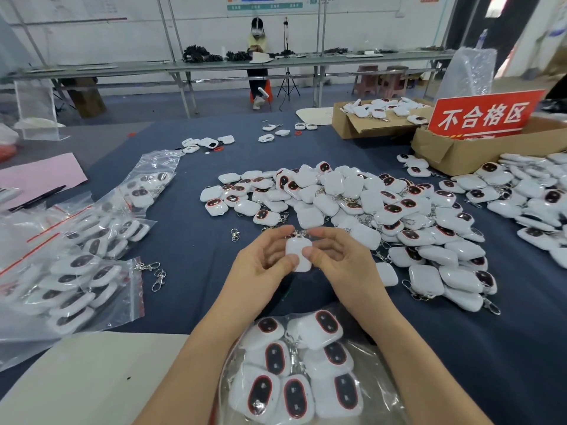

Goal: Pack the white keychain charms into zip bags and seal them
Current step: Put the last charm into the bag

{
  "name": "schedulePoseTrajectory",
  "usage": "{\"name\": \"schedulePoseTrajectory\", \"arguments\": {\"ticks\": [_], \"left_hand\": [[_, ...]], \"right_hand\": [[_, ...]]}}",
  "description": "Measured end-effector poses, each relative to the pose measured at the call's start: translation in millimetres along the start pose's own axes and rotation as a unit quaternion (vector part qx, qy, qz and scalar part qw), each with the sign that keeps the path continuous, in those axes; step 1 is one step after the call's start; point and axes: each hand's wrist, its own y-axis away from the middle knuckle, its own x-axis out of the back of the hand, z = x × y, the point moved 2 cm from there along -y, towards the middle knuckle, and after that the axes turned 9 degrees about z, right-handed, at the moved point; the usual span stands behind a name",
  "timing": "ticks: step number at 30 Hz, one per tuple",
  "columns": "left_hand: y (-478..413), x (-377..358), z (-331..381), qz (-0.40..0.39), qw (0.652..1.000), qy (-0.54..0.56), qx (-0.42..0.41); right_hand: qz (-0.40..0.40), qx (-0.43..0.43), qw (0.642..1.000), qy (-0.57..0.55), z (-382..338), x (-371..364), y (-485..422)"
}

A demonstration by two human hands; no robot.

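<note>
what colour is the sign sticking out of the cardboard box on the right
Red with white characters; the sign shows clearest in the head view.

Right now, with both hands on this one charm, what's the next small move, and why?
Probably lower the charm into the zip bag lying under your wrists. Your left hand and right hand both pinch it above the table, and that bag already holds several charms, dark faces up. I can't see the bag's mouth from here, so go slowly.
</note>
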Motion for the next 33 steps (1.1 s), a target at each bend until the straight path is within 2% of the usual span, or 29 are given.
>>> {"name": "schedulePoseTrajectory", "arguments": {"ticks": [10, 20, 23, 26, 28, 33], "left_hand": [[-3.0, 2.6, -1.4, 0.058, 0.997, -0.044, 0.004], [-1.9, 1.6, -0.8, 0.036, 0.999, -0.025, -0.021], [-4.4, 4.6, -0.9, 0.041, 0.999, 0.018, -0.021], [-4.9, 7.8, -1.0, 0.031, 0.997, 0.068, -0.016], [-4.9, 8.8, -2.3, 0.014, 0.998, 0.065, -0.011], [-6.3, 4.0, -4.4, 0.006, 0.987, 0.142, 0.070]], "right_hand": [[-0.024, -0.012, 1.000, 0.008, -1.6, -0.8, 2.6], [-0.007, 0.007, 1.000, -0.024, -6.3, -0.6, 3.7], [-0.023, 0.001, 0.999, -0.027, -5.2, -0.8, 2.7], [-0.034, -0.072, 0.995, -0.062, -2.1, -0.9, 1.2], [-0.043, -0.092, 0.992, -0.073, -0.2, -0.2, 0.4], [-0.027, -0.068, 0.995, -0.073, 1.5, 3.7, -0.6]]}}
